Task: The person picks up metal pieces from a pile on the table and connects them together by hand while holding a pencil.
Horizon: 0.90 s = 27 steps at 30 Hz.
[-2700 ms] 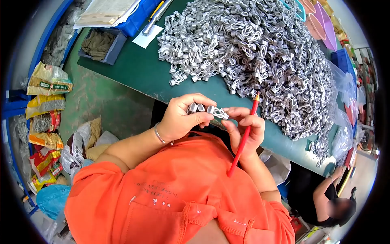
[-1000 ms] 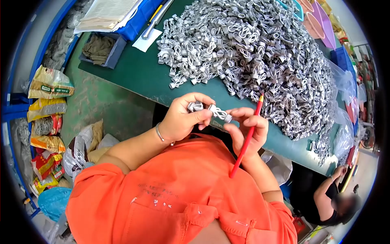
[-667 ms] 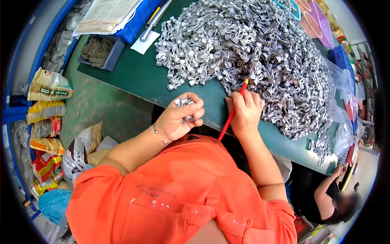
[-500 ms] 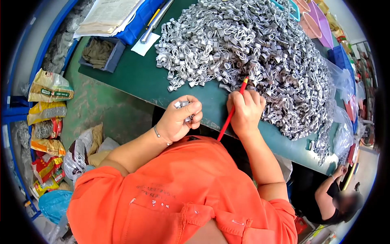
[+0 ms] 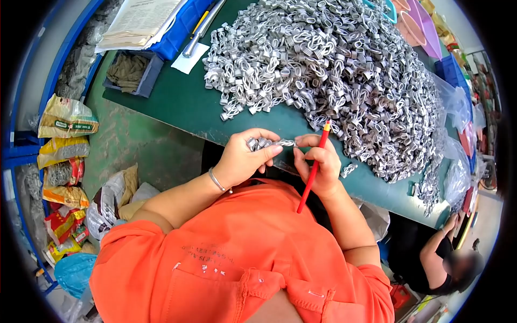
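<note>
Several small metal parts (image 5: 260, 144) are gripped in my left hand (image 5: 246, 156), whose fingers are closed round them. One twisted silver piece (image 5: 286, 143) sticks out from them towards my right hand (image 5: 320, 164). With thumb and finger my right hand pinches at the end of that piece, and a red pencil (image 5: 314, 171) is held slanting across the same hand. Beyond both hands a large pile of looped metal parts (image 5: 323, 64) covers much of the green table (image 5: 177, 116). A single loose part (image 5: 348, 170) lies just right of my right hand.
At the table's back left are a grey bin with a cloth (image 5: 145, 81), a blue tray (image 5: 175, 43) with papers and a metal tool (image 5: 200, 33). Bags (image 5: 67, 116) line the left shelf. Another person (image 5: 439, 258) sits at the lower right, near plastic bags (image 5: 455, 167).
My right hand has come back from the pile's edge to my left hand, the pencil with it. A twisted piece now spans the two hands, and a loose part shows beside my right hand.
</note>
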Each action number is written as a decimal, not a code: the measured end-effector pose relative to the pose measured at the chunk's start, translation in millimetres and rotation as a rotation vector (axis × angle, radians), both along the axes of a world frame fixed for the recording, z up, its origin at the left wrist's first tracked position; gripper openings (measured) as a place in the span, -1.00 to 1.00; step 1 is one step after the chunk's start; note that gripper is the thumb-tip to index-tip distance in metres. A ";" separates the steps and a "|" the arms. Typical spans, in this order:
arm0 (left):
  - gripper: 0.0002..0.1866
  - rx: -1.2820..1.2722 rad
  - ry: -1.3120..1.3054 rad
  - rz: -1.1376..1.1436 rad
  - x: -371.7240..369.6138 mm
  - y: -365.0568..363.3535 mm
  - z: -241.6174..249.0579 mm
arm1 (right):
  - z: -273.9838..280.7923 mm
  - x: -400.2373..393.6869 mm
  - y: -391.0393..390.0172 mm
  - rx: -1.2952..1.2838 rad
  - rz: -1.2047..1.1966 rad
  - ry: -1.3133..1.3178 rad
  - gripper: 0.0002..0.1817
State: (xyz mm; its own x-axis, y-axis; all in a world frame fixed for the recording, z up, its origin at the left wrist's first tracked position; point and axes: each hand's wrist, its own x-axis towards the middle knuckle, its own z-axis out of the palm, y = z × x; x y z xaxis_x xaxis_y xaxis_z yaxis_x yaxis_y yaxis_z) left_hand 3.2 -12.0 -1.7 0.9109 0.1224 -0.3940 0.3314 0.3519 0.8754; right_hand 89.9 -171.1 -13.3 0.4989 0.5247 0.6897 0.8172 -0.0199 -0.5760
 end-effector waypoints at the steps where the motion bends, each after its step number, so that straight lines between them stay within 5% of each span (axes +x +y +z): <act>1: -0.76 0.026 -0.012 -0.005 -0.4 0.5 -1.9 | -4.3 0.5 0.6 0.047 0.058 0.018 -0.64; 7: -0.80 0.131 -0.107 0.023 -4.9 -1.2 4.1 | -3.4 -1.7 -6.4 0.029 0.033 0.205 -0.81; 12: -0.78 0.188 -0.197 0.056 -6.8 -4.1 10.2 | 7.3 -22.8 -3.3 0.251 0.154 0.904 -0.78; 16: -0.74 0.376 -0.443 0.049 -4.5 -1.0 3.2 | 6.6 -23.2 -5.3 0.412 0.313 1.170 -0.73; 17: -0.73 0.478 -0.604 0.060 -3.1 -0.4 0.0 | 6.1 -25.9 -4.5 0.412 0.313 1.172 -0.73; 21: -0.74 0.449 -0.548 0.097 -3.3 -0.9 7.8 | 2.9 -30.4 -2.4 0.447 0.305 1.030 -0.64; 27: -0.81 0.091 -0.396 -0.016 -7.2 -0.3 5.9 | 13.3 -27.9 -4.6 0.272 0.151 0.547 -0.62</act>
State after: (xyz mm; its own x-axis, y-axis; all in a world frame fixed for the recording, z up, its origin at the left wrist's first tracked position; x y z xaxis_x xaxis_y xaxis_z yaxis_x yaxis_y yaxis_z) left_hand -4.0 -12.3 4.1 0.9921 0.1252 -0.0006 -0.0329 0.2648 0.9637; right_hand 62.1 -175.6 0.1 0.7517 0.4585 0.4741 0.3851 0.2785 -0.8799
